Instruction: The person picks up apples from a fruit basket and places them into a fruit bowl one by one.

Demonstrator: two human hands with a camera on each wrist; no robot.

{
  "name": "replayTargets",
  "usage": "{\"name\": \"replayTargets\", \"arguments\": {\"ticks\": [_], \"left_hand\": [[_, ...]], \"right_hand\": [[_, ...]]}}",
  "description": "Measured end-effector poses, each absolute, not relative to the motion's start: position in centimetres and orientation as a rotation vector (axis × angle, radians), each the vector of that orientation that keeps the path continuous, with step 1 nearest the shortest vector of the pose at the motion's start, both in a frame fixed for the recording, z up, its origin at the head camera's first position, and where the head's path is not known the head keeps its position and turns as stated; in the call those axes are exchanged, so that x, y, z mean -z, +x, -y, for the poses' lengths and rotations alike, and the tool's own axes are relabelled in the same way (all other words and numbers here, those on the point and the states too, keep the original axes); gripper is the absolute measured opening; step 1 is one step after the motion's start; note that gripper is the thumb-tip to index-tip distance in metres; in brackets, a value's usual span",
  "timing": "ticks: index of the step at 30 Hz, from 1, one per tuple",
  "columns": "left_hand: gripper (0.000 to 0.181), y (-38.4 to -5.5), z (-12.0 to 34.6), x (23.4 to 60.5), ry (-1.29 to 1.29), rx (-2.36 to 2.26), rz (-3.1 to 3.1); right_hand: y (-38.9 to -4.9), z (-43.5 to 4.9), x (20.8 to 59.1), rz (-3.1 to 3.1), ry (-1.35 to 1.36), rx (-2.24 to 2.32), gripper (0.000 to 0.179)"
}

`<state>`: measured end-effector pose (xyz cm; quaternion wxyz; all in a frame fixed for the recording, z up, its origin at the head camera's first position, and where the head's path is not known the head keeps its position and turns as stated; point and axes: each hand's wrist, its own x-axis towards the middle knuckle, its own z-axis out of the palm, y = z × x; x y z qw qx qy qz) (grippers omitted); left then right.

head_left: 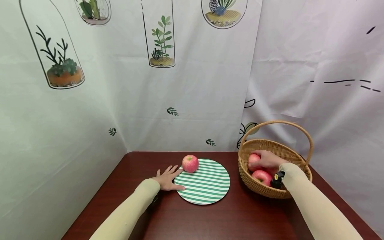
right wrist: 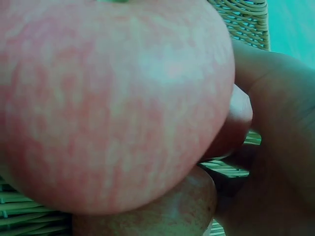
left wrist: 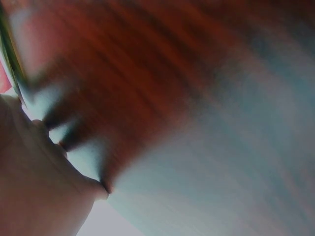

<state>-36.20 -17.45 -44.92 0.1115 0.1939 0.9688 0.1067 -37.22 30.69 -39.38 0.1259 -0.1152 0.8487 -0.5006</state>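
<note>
My left hand (head_left: 168,179) lies with spread fingers at the left edge of a round green-and-white striped placemat (head_left: 207,185). On the mat's upper left rim sits a red apple (head_left: 190,163), close by those fingertips. Inside a wicker basket (head_left: 246,180) on the right, my right hand (head_left: 268,159) grips an apple (head_left: 254,160) from above. Another apple (head_left: 261,177) lies just below it in the basket. In the right wrist view a large apple (right wrist: 118,108) fills the foreground and covers part of what lies behind, while the fingers curl round an apple (right wrist: 238,120) further back.
The basket's tall arched handle (head_left: 277,122) rises behind the right hand. A dark red-brown table (head_left: 228,220) carries everything. White cloth (head_left: 192,90) printed with plants in jars hangs along the back and sides.
</note>
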Motion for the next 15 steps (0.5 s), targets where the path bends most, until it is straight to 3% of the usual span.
{"name": "replayTargets", "arguments": {"ticks": [15], "left_hand": [[0.098,-36.13,17.46,44.72,0.573,-0.322,-2.831]], "right_hand": [[-37.52,-30.20,39.17,-2.648,-0.398,1.286,0.075]]}}
